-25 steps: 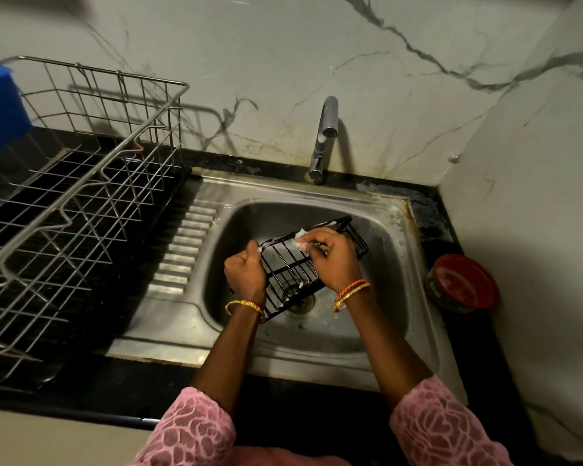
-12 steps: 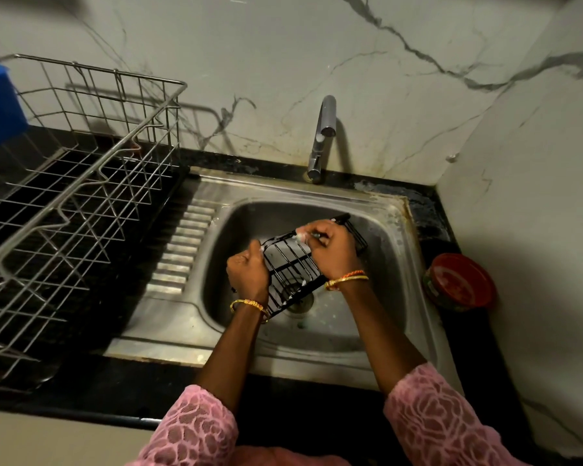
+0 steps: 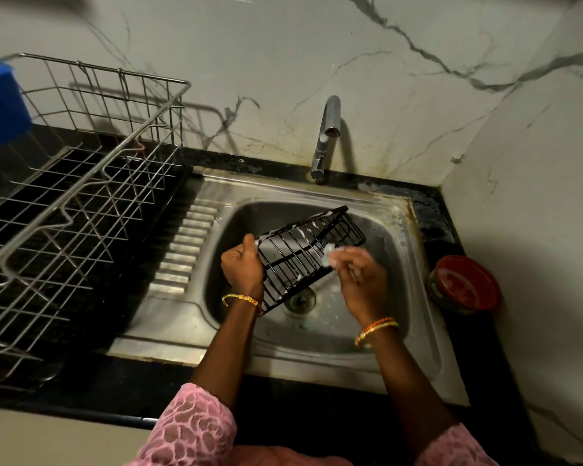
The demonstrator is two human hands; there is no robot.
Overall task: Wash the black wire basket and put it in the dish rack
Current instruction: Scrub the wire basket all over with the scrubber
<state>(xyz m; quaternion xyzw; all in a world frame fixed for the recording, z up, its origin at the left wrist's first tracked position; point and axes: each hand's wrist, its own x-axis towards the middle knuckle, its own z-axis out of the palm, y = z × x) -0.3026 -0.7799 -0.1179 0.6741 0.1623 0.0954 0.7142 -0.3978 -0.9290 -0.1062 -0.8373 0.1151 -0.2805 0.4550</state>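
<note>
Two hands: left hand (image 3: 242, 265) grips tilted black wire basket (image 3: 305, 252); right hand (image 3: 360, 280) pinches scrubber (image 3: 329, 258).

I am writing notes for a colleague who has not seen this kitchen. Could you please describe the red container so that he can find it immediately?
Start at the steel sink under the tap. Go to its right edge, onto the black counter in the corner by the marble wall. The red container stands there, round with a red top, the only red thing near the sink.

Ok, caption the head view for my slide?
Left hand holds soapy black wire basket over sink; right hand scrubs it.
</note>
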